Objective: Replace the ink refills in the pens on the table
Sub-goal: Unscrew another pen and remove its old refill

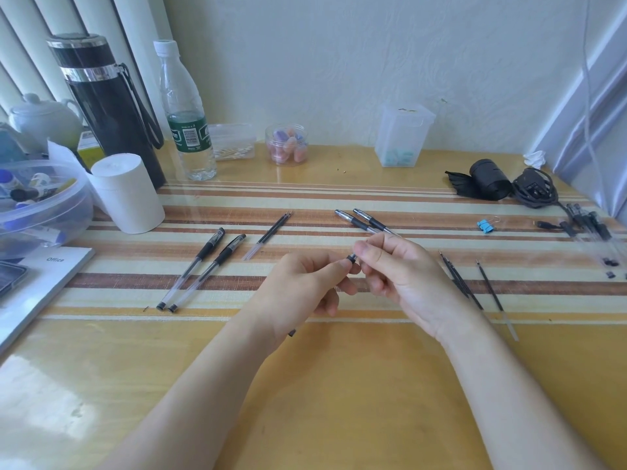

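Note:
My left hand (302,286) is closed around a clear pen; its dark tip (292,332) pokes out below my wrist. My right hand (403,276) pinches the pen's black end cap (352,258) between thumb and forefinger, right against my left fingertips. Two assembled pens (200,269) lie side by side at the left of the striped mat (339,198). Two refills (268,235) lie beside them. Two more pens (364,220) lie just behind my hands, partly hidden. Dark refills (458,279) and a single refill (492,290) lie to the right.
A white roll (127,195), a black flask (108,106), a water bottle (186,113) and a plastic bowl (51,212) crowd the back left. A booklet (34,286) lies at left. A blue binder clip (487,225), a black cable (532,188) and more pens (590,225) sit at right.

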